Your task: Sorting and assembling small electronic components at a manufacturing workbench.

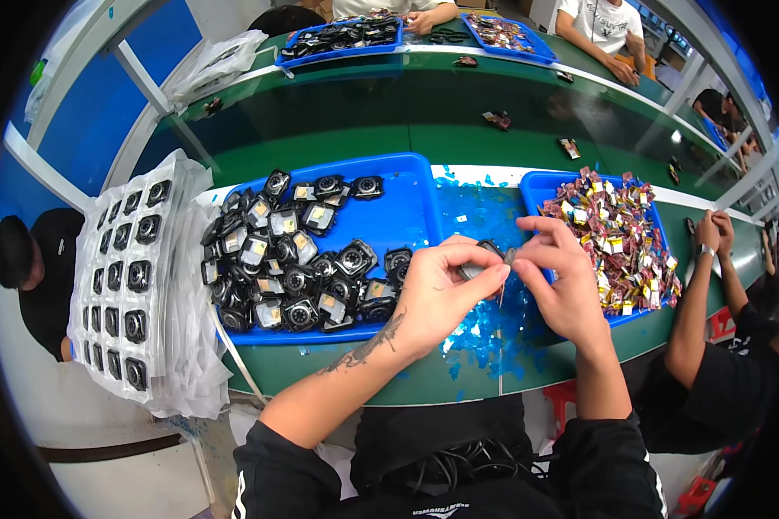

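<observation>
Over the gap between two blue trays, my left hand (441, 290) pinches a small dark watch case (471, 271), mostly hidden by the fingers. My right hand (567, 281) is closed at the case's right side, thumb and index finger together by a small grey piece (509, 256); whether that piece is part of the case I cannot tell. Left of my hands, a blue tray (398, 208) holds many black watch cases (299, 284), some with silver and yellow faces up. On the right, another blue tray (541, 183) is heaped with small maroon, white and yellow parts (610, 238).
Blue film scraps (476, 337) litter the green bench (407, 372) under my hands. Stacked clear blister trays (169, 285) of watch cases stand at far left. Beyond a green belt (320, 125) with scattered parts, people work at more blue trays (342, 52). A co-worker's arms (701, 294) are at right.
</observation>
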`<state>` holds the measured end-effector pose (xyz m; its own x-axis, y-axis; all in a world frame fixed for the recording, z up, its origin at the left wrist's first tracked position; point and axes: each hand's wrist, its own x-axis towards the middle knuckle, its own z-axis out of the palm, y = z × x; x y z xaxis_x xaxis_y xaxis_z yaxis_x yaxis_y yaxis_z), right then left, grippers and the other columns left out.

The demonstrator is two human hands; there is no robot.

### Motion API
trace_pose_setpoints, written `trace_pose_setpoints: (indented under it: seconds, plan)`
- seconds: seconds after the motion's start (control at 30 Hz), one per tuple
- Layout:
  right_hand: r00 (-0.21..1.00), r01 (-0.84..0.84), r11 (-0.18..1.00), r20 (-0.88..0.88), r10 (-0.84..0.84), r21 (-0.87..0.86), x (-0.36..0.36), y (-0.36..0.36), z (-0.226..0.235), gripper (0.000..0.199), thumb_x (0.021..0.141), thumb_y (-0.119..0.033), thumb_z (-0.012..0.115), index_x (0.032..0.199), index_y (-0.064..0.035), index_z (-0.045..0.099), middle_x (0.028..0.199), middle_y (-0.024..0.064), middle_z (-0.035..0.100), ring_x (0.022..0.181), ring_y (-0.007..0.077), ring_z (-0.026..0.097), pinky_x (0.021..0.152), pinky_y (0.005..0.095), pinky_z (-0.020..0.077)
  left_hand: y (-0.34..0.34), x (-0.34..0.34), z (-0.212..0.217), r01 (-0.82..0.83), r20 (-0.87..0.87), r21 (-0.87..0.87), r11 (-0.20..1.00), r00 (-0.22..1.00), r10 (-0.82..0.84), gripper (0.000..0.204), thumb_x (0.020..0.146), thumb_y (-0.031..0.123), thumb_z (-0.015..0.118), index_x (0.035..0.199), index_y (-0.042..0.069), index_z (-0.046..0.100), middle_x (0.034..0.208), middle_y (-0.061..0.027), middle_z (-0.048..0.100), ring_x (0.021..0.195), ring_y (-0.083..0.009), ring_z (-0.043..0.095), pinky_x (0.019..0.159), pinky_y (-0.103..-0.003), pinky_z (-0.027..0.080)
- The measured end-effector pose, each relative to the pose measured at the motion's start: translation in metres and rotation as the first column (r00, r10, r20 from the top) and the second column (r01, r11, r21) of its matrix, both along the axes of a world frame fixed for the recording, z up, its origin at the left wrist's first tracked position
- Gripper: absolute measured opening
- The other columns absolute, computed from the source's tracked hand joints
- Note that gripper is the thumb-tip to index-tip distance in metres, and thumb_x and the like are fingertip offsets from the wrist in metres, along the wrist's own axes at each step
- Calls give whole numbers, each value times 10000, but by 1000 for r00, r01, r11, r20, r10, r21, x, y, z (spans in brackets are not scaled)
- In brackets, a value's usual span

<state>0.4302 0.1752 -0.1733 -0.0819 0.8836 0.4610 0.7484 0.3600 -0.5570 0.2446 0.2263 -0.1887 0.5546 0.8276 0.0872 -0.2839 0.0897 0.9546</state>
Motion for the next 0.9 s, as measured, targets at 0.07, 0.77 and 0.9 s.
trace_pose_setpoints:
  seconds: [0.07,0.77,0.9]
  plan:
    - [965,-31,997,-264,11,-70,-5,-1,5,182,843,-16,658,1017,-7,708,1024,97,631,868,144,597,734,255,476,0,1,-2,30,34,-55,998,999,-28,101,866,-1,665,932,-77,666,938,-85,583,796,-134,619,717,-258,534]
    - [823,-47,976,-562,-84,-215,-23,-25,0,156,825,29,692,979,21,672,884,58,684,752,91,624,684,223,506,-6,15,-14,-123,134,-200,972,979,152,205,902,37,637,1073,-7,534,959,-97,684,828,-107,639,743,-225,520]
    - [926,149,989,-351,-142,-7,-35,-11,-3,122,788,14,722,900,-3,678,799,59,681,601,86,571,530,221,446,-2,7,-15,-68,162,-179,981,982,98,264,925,29,605,1162,-46,517,1054,-121,670,897,-112,642,777,-225,524]
